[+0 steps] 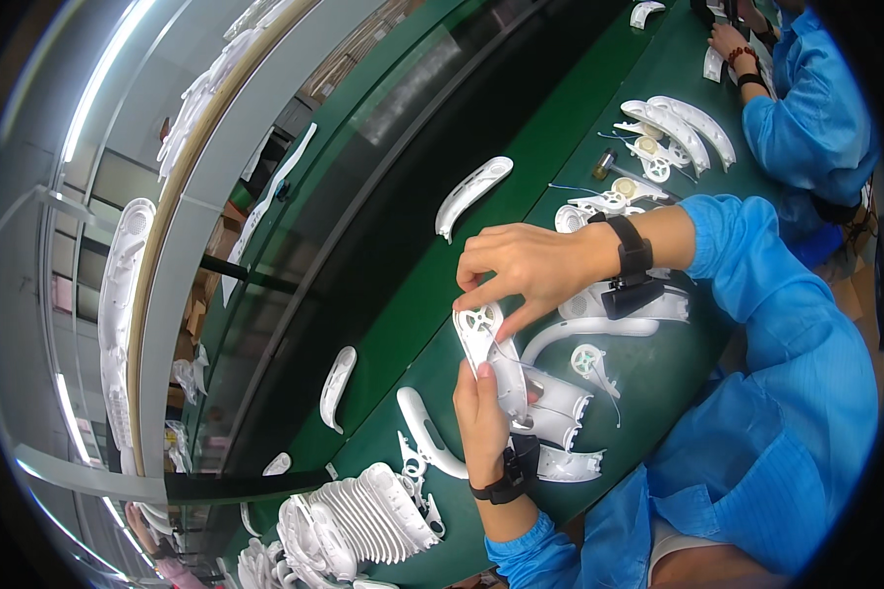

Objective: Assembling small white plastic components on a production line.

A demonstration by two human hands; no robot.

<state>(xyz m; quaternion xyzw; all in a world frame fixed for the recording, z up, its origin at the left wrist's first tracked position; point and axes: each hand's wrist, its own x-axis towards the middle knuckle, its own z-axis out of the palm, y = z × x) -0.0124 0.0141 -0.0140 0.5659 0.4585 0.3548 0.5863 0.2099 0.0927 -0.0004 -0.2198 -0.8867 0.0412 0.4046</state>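
Observation:
A curved white plastic shell (509, 383) with a round, spoked end is held between my two hands above the green table. My left hand (483, 417) grips its side, thumb along the edge. At the round end, the fingers and thumb of my right hand (535, 270) close around the rim. A thin wire seems to run along the shell by my right thumb. Beneath and beside it lie more white curved shells (560, 401), partly hidden by my hands. A small spoked white part (589, 361) with a wire rests to the right.
Stacked white shells (383, 515) stand at the lower left. Single shells (474, 194) lie on the dark green strip beyond the table edge. White parts with wires (648, 152) are spread at the upper right, near a small bottle (605, 164). A co-worker in a blue sleeve (805, 128) works there.

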